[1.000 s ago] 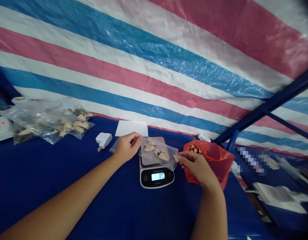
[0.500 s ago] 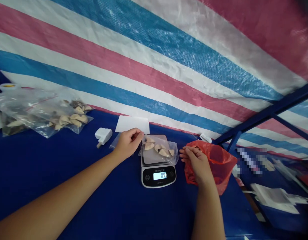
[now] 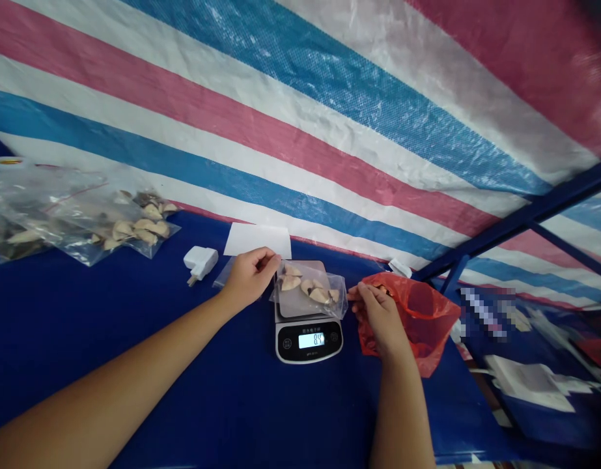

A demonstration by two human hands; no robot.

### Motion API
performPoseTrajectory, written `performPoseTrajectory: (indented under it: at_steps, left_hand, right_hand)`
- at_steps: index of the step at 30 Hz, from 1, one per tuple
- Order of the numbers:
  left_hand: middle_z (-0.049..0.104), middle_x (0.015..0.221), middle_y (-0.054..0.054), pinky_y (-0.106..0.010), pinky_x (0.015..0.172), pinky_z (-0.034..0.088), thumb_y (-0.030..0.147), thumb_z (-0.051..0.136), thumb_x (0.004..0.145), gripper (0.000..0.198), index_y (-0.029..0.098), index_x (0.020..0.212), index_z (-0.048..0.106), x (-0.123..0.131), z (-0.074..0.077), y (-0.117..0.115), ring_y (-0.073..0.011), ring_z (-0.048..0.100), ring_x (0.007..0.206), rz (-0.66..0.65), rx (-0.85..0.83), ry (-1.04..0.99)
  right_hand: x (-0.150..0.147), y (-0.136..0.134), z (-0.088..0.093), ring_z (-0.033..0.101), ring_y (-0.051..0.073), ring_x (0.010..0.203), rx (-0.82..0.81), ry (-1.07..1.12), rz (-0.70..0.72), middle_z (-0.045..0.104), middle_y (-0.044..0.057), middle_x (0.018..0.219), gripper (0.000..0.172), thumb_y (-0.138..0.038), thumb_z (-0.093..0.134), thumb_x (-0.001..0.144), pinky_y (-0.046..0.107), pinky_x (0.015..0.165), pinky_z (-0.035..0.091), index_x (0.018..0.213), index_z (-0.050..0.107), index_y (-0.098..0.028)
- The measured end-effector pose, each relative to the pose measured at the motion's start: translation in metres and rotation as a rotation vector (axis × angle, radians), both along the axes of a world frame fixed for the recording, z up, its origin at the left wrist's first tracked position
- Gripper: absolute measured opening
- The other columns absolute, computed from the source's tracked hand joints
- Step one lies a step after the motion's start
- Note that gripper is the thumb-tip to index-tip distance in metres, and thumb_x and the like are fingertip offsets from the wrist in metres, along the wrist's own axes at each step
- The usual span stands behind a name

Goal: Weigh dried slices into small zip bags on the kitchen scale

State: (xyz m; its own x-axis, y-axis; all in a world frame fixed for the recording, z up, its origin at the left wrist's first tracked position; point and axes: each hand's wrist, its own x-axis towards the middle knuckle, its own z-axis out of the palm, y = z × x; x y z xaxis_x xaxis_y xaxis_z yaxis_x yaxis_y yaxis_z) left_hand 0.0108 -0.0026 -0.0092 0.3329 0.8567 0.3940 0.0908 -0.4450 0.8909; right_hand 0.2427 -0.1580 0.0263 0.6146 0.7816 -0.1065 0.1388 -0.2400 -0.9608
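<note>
A kitchen scale [image 3: 310, 342] with a lit display, which seems to read 8.4, stands on the blue table. On its plate lies a clear plastic bag [image 3: 336, 303] holding several pale dried slices [image 3: 320, 294]. My left hand [image 3: 251, 273] is at the bag's upper left corner, thumb and fingers pinched together on its edge. To the right, my right hand [image 3: 376, 312] has its fingers stretched toward the bag's right edge. Whether the fingertips touch the plastic is unclear. Just behind that hand sits a red plastic bag [image 3: 434, 332], its mouth open and its contents mostly hidden.
Clear zip bags [image 3: 85, 225] with more slices lie at the far left. A white plug adapter [image 3: 201, 262] and white paper [image 3: 258, 240] are left of and behind the scale. Striped sheeting [image 3: 261, 140] rises at the back; a blue frame bar [image 3: 505, 225] crosses at right.
My right hand's fingers have drawn slightly closer together beside the clear bag. The left hand stays at the bag's corner. The view has shifted a little.
</note>
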Motion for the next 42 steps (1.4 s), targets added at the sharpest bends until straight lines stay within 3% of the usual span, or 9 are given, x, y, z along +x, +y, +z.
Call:
performPoseTrajectory:
  at_steps: [9,15,25,30,38,42]
  left_hand:
    - [0.046,0.058,0.004,-0.024,0.053,0.032,0.039,0.06,0.091,0.03,0.018,0.07,0.059,-0.001,-0.003,0.0,-0.0099,0.04,0.055,-0.007,-0.008,0.011]
    - [0.046,0.058,0.004,-0.024,0.053,0.033,0.038,0.059,0.091,0.03,0.018,0.069,0.059,-0.001,-0.002,-0.002,-0.0102,0.04,0.055,-0.016,0.006,0.007]
    - [0.048,0.058,0.004,-0.023,0.052,0.033,0.038,0.06,0.091,0.029,0.018,0.07,0.06,-0.001,-0.003,0.0,-0.0105,0.042,0.055,-0.013,0.005,-0.004]
    - [0.047,0.058,0.004,-0.023,0.053,0.034,0.039,0.059,0.09,0.03,0.018,0.068,0.059,0.001,-0.003,0.0,-0.0109,0.043,0.055,-0.008,0.007,0.002]
    - [0.052,0.058,0.003,-0.023,0.052,0.034,0.038,0.057,0.092,0.03,0.018,0.069,0.062,0.002,-0.004,0.001,-0.0108,0.046,0.054,-0.074,0.011,0.059]
    - [0.056,0.06,0.002,-0.023,0.053,0.036,0.039,0.057,0.092,0.03,0.018,0.072,0.064,0.002,-0.006,0.001,-0.0114,0.049,0.055,-0.09,0.011,0.064]
  right_hand:
    - [-0.006,0.0,0.002,0.043,0.011,0.051,-0.057,0.052,0.047,0.058,0.001,0.065,0.058,-0.074,0.072,0.072,0.024,0.044,0.026,0.08,0.073,-0.016]
    - [-0.008,0.003,0.001,0.044,0.013,0.053,-0.044,0.032,0.073,0.063,0.002,0.073,0.057,-0.074,0.068,0.075,0.026,0.044,0.025,0.088,0.072,-0.018]
    - [-0.009,0.002,0.003,0.045,0.014,0.054,-0.035,0.0,0.04,0.062,0.003,0.075,0.054,-0.072,0.067,0.075,0.026,0.045,0.026,0.082,0.07,-0.019]
    - [-0.011,0.003,-0.002,0.034,0.012,0.05,-0.062,-0.113,0.152,0.046,-0.002,0.055,0.057,-0.075,0.064,0.079,0.026,0.047,0.023,0.071,0.069,-0.018]
    - [-0.022,0.005,0.0,0.055,0.017,0.067,0.047,-0.33,0.334,0.061,0.002,0.067,0.045,-0.058,0.065,0.089,0.027,0.064,0.042,0.068,0.076,-0.019]
    - [-0.029,0.006,0.002,0.064,0.021,0.072,0.042,-0.266,0.34,0.072,0.003,0.075,0.04,-0.056,0.066,0.088,0.029,0.066,0.047,0.078,0.078,-0.019]
